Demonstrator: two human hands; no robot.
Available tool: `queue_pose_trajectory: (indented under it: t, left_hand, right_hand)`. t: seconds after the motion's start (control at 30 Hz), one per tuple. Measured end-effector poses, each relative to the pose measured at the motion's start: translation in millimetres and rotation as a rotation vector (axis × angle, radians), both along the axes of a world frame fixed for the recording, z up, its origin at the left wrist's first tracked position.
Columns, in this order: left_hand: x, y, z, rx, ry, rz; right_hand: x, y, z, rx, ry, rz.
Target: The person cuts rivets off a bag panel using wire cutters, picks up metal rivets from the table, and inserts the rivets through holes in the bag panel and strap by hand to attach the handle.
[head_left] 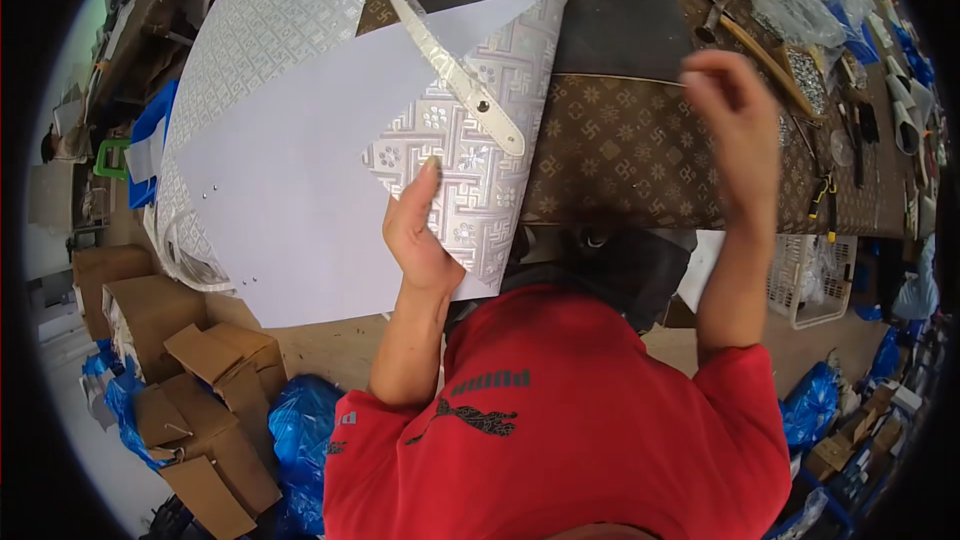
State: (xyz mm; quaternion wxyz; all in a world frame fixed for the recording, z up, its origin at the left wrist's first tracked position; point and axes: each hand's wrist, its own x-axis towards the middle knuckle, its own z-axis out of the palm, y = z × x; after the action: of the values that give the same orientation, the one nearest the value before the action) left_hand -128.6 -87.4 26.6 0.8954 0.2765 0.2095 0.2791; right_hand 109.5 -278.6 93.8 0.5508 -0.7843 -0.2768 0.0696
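My left hand (420,240) is closed on the lower edge of a large flexible sheet (290,180), thumb on top and the other fingers hidden beneath. The sheet has a plain pale lavender side and a folded-over silvery patterned side (465,195). Across the patterned side lies a white strap (450,70) with a dark round stud near its end. Small metal studs show near the sheet's left edge. My right hand (735,105) is raised over the right of the table, apart from the sheet, its fingers curled together; whatever they may hold is too small to see.
A brown patterned cloth (620,155) covers the table, with a dark mat (620,20) on it. On the right lie a wooden-handled hammer (765,60), small metal pieces (805,80) and a clear plastic bag (795,0). Cardboard boxes (215,420) stand on the floor at left.
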Motion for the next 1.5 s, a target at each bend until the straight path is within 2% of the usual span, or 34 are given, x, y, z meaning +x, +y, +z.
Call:
queue_pose_trajectory:
  t: [0.07, 0.13, 0.2, 0.3, 0.47, 0.57, 0.63, 0.77, 0.9, 0.93, 0.97, 1.0, 1.03, 1.07, 1.13, 1.2, 1.27, 1.3, 1.37, 1.5]
  left_hand:
    - [-3.5, 3.5, 2.2, -0.040, -0.018, 0.004]
    - [-3.6, 5.1, 5.0, -0.038, -0.080, 0.025]
    - [-3.7, 5.7, 5.4, -0.036, -0.111, 0.038]
    - [-1.9, 7.7, 5.4, -0.064, -0.111, 0.024]
    - [-1.1, 6.1, 11.1, -0.110, -0.065, 0.030]
    - [-1.7, 10.5, -0.5, -0.067, 0.289, 0.324]
    - [0.5, 13.4, 7.2, -0.211, 0.038, 0.117]
    - [5.2, 6.3, 13.0, -0.179, -0.001, 0.056]
    - [9.9, 0.0, 17.6, -0.120, -0.005, 0.067]
    - [10.7, -2.3, 18.8, -0.125, 0.009, 0.066]
    - [10.9, -3.3, 19.1, -0.124, 0.030, 0.076]
    - [10.6, -1.7, 8.1, -0.086, 0.130, 0.128]
    - [10.6, 1.2, -2.9, -0.045, 0.234, 0.191]
    - [12.0, -3.4, -1.5, 0.012, 0.231, 0.190]
    - [11.4, -8.2, 3.7, 0.088, 0.240, 0.218]
    - [15.7, -13.7, 11.8, 0.177, 0.094, 0.098]
    - [10.3, -12.7, 16.5, 0.214, 0.090, 0.076]
    - [8.5, -12.6, 17.8, 0.247, 0.078, 0.043]
    - [5.9, -13.1, 19.3, 0.278, 0.065, 0.017]
    - [7.2, -13.3, 20.0, 0.314, 0.077, 0.034]
  right_hand:
    - [48.5, -49.2, -12.0, -0.272, -0.370, -0.255]
    - [96.5, -107.7, -26.4, -0.575, -0.457, -0.416]
    - [125.0, -147.3, -38.1, -0.841, -0.406, -0.449]
    - [141.8, -164.1, -59.1, -0.887, -0.406, -0.350]
    - [139.8, -158.1, -56.3, -0.936, -0.458, -0.269]
    - [148.0, -162.3, -65.7, -0.917, -0.508, -0.205]
    - [147.1, -158.3, -68.9, -0.851, -0.471, -0.306]
    - [139.6, -166.2, -53.5, -0.761, -0.478, -0.340]
    - [128.1, -156.3, -43.4, -0.504, -0.262, -0.443]
    - [120.3, -151.8, -38.7, -0.299, -0.134, -0.421]
    - [113.0, -142.0, -38.7, -0.091, 0.006, -0.385]
    - [98.9, -122.3, -37.3, -0.066, 0.037, -0.346]
    - [80.9, -100.1, -34.6, 0.131, 0.157, -0.289]
    - [61.2, -80.6, -34.0, 0.325, 0.282, -0.232]
    - [12.5, -39.1, -36.1, 0.385, 0.460, -0.025]
    - [-22.9, -6.9, -32.3, 0.271, 0.651, 0.153]
    - [-48.6, 18.7, -41.8, 0.312, 0.744, 0.322]
    - [-58.9, 30.0, -46.2, 0.310, 0.746, 0.327]
    - [-73.0, 46.4, -52.3, 0.488, 0.631, 0.440]
    - [-75.9, 53.7, -54.2, 0.529, 0.690, 0.465]
